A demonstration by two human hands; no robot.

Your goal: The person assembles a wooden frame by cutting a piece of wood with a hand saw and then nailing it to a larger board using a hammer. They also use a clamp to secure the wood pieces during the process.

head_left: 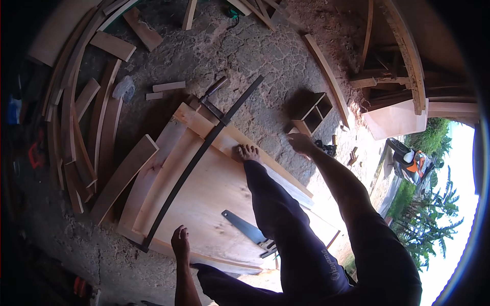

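A large wooden panel with a raised frame (204, 183) lies on the ground, one bare foot (248, 152) planted on its far rail. A long dark bar clamp (189, 176) stretches across it, its wooden-handled screw (213, 90) at the far corner. My left hand (180, 240) is over the near edge, fingers loosely bent and apart, with nothing seen in it. My right hand (301, 144) reaches out with fingers extended, close to a small open wooden box with a divider (312, 115). A handsaw (244, 227) rests on the panel beside my leg.
Several boards (107, 107) are stacked at the left, with a loose plank (125, 176) against the frame. Two short wood blocks (166, 90) lie beyond the clamp. A long board (329, 81) lies past the box. A motorcycle (411, 162) stands outside at the right.
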